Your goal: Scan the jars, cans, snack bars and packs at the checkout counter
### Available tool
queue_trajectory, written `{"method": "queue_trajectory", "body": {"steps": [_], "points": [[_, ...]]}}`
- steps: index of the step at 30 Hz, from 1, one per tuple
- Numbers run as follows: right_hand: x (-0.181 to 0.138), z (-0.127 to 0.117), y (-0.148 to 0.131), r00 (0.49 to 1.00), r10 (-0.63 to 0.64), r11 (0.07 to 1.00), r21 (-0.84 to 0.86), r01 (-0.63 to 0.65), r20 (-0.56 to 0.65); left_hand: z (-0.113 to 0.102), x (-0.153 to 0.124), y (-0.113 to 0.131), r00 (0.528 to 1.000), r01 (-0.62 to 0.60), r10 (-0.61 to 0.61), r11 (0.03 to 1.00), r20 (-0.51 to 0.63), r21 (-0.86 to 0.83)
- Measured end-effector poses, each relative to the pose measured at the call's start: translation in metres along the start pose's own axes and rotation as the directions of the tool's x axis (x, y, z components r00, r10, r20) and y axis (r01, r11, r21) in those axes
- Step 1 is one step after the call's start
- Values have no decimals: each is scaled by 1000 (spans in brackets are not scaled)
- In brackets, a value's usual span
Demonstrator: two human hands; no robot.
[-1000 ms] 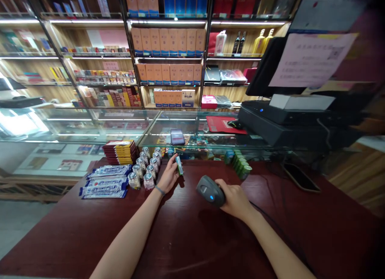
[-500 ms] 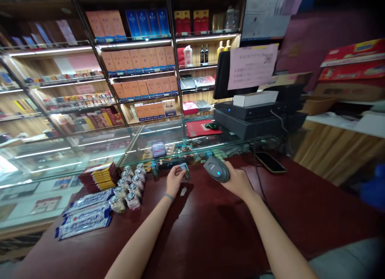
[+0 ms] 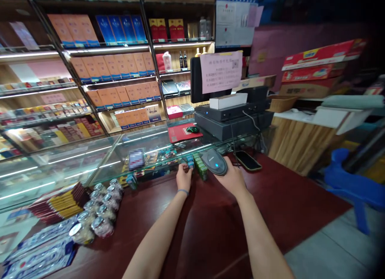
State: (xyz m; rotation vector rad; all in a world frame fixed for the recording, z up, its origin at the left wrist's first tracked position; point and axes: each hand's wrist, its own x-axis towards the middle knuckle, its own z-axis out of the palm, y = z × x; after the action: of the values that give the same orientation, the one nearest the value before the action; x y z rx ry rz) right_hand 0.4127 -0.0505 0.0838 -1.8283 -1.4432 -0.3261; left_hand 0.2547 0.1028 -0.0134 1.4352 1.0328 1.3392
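Note:
My right hand (image 3: 233,179) is closed round a grey barcode scanner (image 3: 214,161) with a blue light, held just above the dark red counter (image 3: 270,198). My left hand (image 3: 183,176) grips a small green-and-blue packet (image 3: 190,165) at the foot of the glass display case (image 3: 90,158). The packet is right beside a row of green packets (image 3: 201,166) standing on the counter against the glass.
Small jars (image 3: 100,212), blue bars (image 3: 39,251) and red-yellow packs (image 3: 60,202) lie at the left. A phone (image 3: 248,160) lies right of the scanner. A till with a monitor (image 3: 228,110) stands behind. Shelves of cartons fill the back wall. A blue chair (image 3: 351,182) stands at the right.
The view has swung right. Both hands have moved forward and right along the counter: the left hand carried the packet up to the row of green packets, the scanner moved with the right.

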Motion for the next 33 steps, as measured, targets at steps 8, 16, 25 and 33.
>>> {"method": "queue_trajectory", "body": {"steps": [8,16,25,33], "points": [[0,-1,-1,999,31,998,50,-32,24,11,2,3,992,-95,106,984,-68,152],[-1,-1,-2,1000,18,999,27,-18,17,15,4,-4,996,-80,82,993,-25,89],[1,8,-4,997,-70,998,-1,70,-26,-27,-10,9,998,-68,68,997,14,27],[12,16,-19,959,-270,963,-28,269,-81,-152,-24,29,927,-190,233,967,-292,170]]}}
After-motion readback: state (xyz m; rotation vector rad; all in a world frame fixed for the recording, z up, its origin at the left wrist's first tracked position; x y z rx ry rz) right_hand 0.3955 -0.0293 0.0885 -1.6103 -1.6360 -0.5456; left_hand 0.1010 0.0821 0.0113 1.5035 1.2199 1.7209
